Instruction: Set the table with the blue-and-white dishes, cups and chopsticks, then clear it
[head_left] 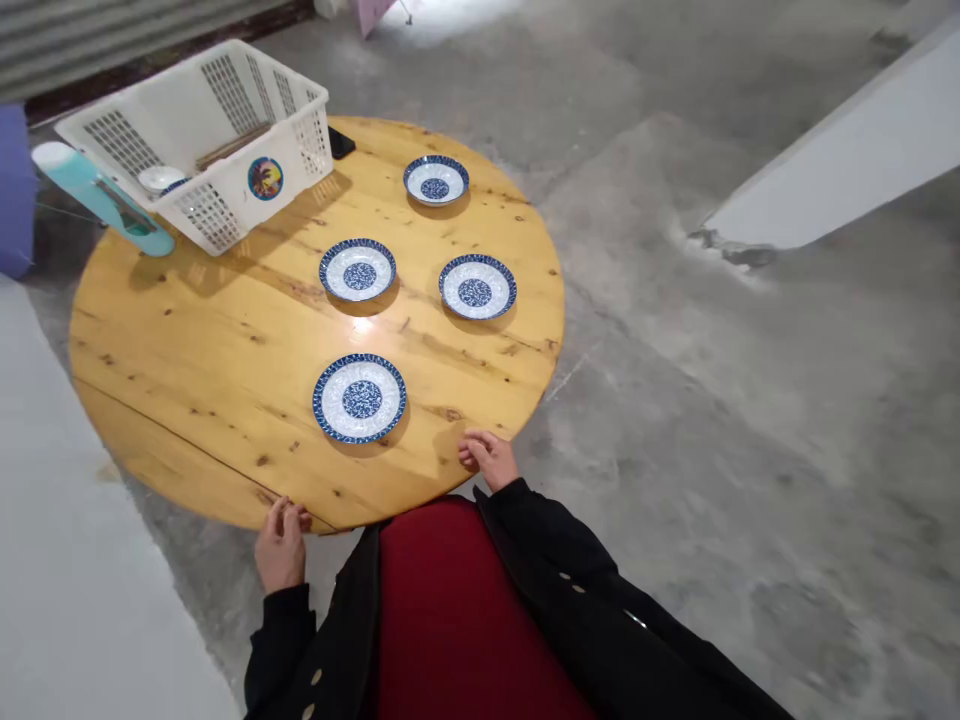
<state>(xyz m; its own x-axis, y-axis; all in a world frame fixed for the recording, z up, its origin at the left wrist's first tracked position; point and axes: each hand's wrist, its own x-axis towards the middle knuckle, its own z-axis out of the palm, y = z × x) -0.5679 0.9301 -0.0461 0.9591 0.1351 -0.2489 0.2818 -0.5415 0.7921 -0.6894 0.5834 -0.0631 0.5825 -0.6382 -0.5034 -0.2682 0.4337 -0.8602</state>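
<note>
The nearest plate (360,398) is lying ahead between the left grip (281,545) and right grip (489,458), roughly equally near; both are resting empty on the bench (187,350) edge.

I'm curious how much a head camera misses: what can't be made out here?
Head view throughout.
- White basket: its walls hide most contents; only a small bowl and thin sticks show.
- Dark object: the basket's corner covers most of it.
- Left hand: the table edge hides whether it grips.
- Pink thing: cut by the top edge.
</note>
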